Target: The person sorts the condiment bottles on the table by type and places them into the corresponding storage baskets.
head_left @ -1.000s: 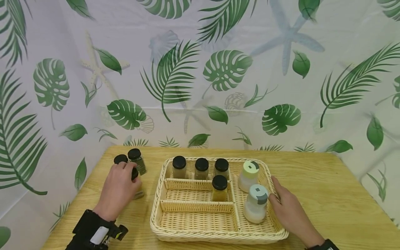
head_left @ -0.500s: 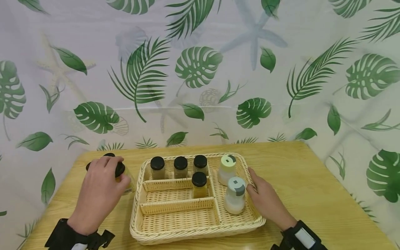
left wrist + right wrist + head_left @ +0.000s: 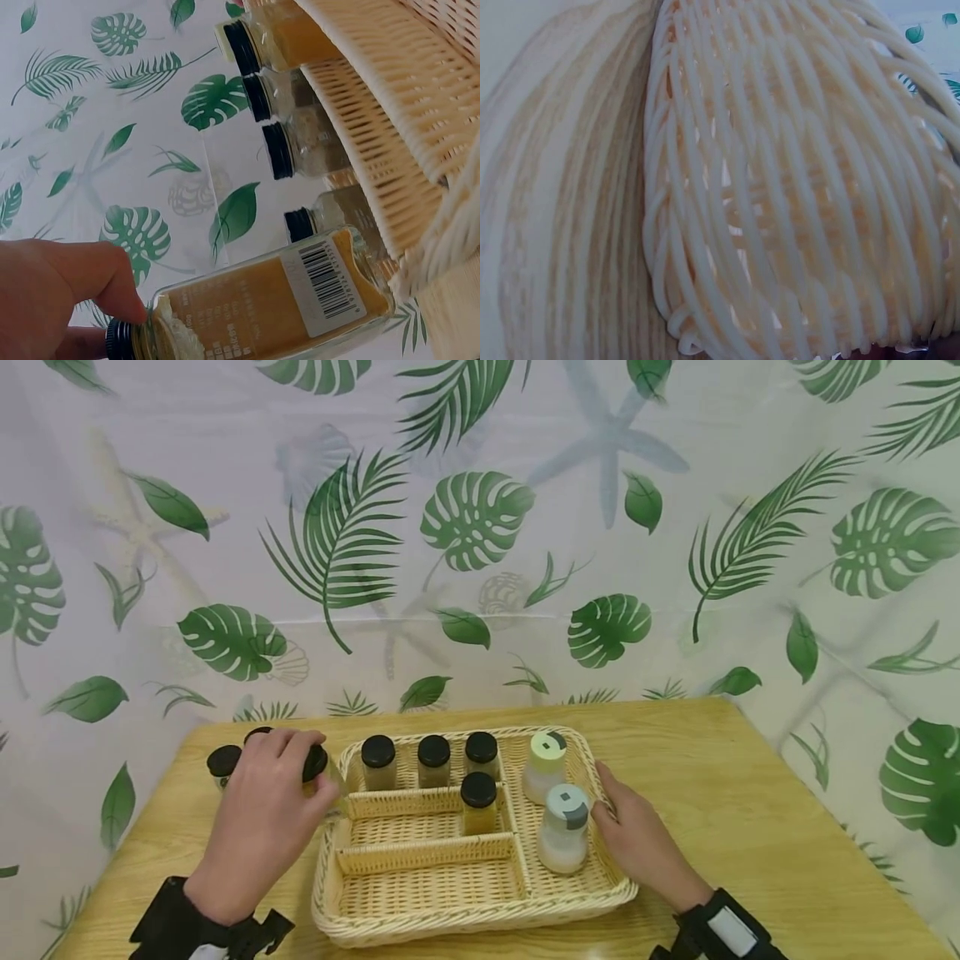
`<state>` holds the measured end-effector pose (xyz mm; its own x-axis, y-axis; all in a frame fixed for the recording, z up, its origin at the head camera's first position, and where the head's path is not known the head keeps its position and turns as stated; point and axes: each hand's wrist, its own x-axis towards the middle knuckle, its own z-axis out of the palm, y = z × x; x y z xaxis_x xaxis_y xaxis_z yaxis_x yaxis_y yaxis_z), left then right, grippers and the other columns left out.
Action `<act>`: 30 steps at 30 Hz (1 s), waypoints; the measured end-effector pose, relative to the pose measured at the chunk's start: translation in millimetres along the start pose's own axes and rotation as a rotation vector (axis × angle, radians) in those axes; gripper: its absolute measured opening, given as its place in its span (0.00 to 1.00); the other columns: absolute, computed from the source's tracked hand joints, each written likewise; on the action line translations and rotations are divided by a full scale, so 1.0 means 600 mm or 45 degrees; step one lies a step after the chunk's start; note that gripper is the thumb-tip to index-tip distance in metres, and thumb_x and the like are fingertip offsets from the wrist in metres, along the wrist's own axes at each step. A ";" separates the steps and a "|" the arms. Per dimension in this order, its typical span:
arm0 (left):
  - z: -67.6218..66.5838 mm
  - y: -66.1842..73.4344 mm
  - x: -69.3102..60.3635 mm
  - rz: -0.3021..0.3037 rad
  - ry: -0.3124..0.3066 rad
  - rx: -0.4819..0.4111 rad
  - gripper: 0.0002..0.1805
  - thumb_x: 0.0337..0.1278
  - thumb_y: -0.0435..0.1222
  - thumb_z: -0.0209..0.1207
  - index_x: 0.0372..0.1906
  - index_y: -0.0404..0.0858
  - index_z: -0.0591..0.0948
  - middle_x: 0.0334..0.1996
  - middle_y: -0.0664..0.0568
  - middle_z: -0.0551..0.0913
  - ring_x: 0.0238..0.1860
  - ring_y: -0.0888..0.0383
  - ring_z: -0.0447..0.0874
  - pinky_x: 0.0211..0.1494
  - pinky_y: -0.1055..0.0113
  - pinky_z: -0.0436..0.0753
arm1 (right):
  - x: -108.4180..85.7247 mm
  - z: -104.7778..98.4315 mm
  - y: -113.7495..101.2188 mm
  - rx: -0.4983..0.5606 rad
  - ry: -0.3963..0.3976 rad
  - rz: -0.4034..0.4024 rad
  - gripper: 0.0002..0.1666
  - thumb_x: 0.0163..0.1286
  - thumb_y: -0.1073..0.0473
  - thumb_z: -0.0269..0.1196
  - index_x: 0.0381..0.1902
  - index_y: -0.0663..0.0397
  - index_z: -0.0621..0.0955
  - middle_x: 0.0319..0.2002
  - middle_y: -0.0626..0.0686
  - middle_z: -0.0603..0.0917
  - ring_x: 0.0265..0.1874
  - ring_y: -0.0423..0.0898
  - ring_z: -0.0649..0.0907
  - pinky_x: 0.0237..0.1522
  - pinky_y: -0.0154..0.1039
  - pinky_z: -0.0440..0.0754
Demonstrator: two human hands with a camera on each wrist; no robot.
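Note:
In the head view my left hand (image 3: 258,827) holds a glass spice jar (image 3: 255,307) by its black lid, near the left rim of a divided wicker basket (image 3: 450,928). The left wrist view shows tan powder and a barcode label in this jar, which lies tilted in that picture. My right hand (image 3: 648,847) grips the basket's right rim; the right wrist view shows only woven wall (image 3: 795,187) and table. Three black-lidded jars (image 3: 433,763) stand in the back compartment, and a jar of yellow powder (image 3: 478,810) stands in the middle one.
The right compartment holds a shaker with a yellow-green lid (image 3: 546,768) and one with a pale grey-blue lid (image 3: 564,835). Left of the basket, a black-lidded jar (image 3: 223,764) stands on the wooden table (image 3: 712,777); another lid (image 3: 258,732) shows behind my left hand. A leaf-patterned cloth (image 3: 480,568) hangs behind.
My left hand has lifted the jar and carried it right to the basket's left rim. The head view has turned to the right. My right hand stays on the basket.

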<state>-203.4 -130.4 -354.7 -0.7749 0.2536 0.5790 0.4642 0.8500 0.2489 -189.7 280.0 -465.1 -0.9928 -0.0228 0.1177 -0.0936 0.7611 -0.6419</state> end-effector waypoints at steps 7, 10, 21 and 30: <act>0.017 0.023 0.009 0.030 -0.095 -0.015 0.18 0.58 0.30 0.57 0.54 0.34 0.81 0.49 0.40 0.80 0.54 0.42 0.75 0.55 0.50 0.77 | -0.004 -0.007 0.002 -0.004 0.002 0.026 0.36 0.80 0.59 0.45 0.80 0.64 0.51 0.75 0.70 0.61 0.74 0.65 0.63 0.70 0.62 0.63; 0.030 0.031 0.009 0.066 -0.129 -0.021 0.18 0.59 0.30 0.58 0.54 0.34 0.81 0.49 0.42 0.80 0.53 0.44 0.76 0.54 0.54 0.78 | -0.006 -0.011 0.003 0.000 0.004 0.023 0.36 0.80 0.59 0.45 0.80 0.64 0.51 0.75 0.70 0.61 0.74 0.65 0.63 0.69 0.63 0.64; 0.066 0.039 0.007 0.135 -0.216 -0.011 0.18 0.54 0.30 0.64 0.51 0.32 0.82 0.43 0.43 0.80 0.45 0.47 0.78 0.45 0.58 0.79 | -0.003 -0.011 -0.001 -0.028 -0.007 0.010 0.36 0.80 0.59 0.46 0.79 0.66 0.51 0.74 0.70 0.62 0.72 0.62 0.67 0.65 0.60 0.71; 0.078 0.033 0.000 0.040 -0.413 -0.035 0.12 0.56 0.29 0.64 0.47 0.36 0.82 0.38 0.47 0.77 0.39 0.51 0.73 0.40 0.61 0.74 | 0.005 -0.004 -0.009 -0.018 -0.044 0.009 0.36 0.81 0.58 0.45 0.79 0.65 0.51 0.74 0.70 0.61 0.73 0.62 0.65 0.63 0.58 0.72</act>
<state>-214.5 -92.1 -386.0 -0.8543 0.4172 0.3101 0.4981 0.8277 0.2587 -191.9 277.6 -459.5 -0.9955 -0.0391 0.0868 -0.0854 0.7703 -0.6320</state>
